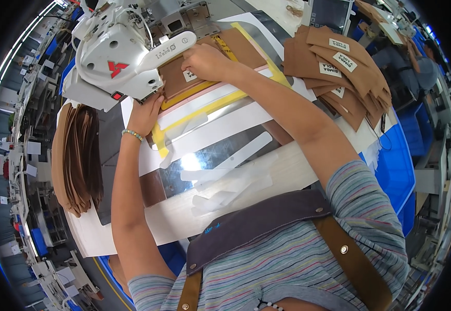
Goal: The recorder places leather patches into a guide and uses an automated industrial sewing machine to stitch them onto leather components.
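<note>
A brown fabric piece (175, 87) lies in a flat template (199, 115) edged with yellow tape, under the white head of a sewing machine (112, 61). On the fabric sits a small white label (189, 75) with dark print. Bent fingers of my right hand (210, 63) press together at the label's upper edge; the fingertips are partly hidden. My left hand (145, 115), below the machine head, rests with fingers stretched out on the template's left edge. The machine covers some of its fingertips. A beaded bracelet (132, 135) circles that wrist.
Brown fabric pieces with white labels (344, 62) are piled at the right. A stack of folded brown pieces (76, 158) stands at the left edge. Translucent strips (228, 158) lie on the near tabletop. A blue bin (395, 160) is beyond my right arm.
</note>
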Demonstrator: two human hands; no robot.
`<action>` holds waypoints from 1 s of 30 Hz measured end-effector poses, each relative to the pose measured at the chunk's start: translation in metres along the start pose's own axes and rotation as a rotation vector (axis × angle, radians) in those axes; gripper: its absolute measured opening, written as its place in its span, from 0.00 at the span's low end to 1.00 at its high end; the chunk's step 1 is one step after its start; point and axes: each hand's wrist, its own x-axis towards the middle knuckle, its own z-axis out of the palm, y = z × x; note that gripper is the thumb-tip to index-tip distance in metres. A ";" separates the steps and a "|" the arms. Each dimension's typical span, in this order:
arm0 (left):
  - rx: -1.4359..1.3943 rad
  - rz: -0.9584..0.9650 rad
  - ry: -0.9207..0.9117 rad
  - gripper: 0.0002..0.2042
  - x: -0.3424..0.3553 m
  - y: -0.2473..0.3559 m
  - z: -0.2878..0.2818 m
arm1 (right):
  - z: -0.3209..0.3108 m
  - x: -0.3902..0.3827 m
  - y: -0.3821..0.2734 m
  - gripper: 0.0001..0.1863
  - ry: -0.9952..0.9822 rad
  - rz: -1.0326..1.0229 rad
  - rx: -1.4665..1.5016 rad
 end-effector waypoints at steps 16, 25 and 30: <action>0.069 0.006 -0.138 0.23 0.034 -0.017 -0.006 | 0.019 -0.016 -0.028 0.25 -0.171 -0.059 0.227; -0.397 -0.247 0.000 0.17 0.047 -0.027 0.017 | 0.020 -0.024 -0.028 0.26 -0.199 0.131 0.357; -0.067 -0.166 0.006 0.17 0.009 -0.090 -0.001 | 0.024 -0.007 -0.038 0.26 -0.150 -0.013 0.307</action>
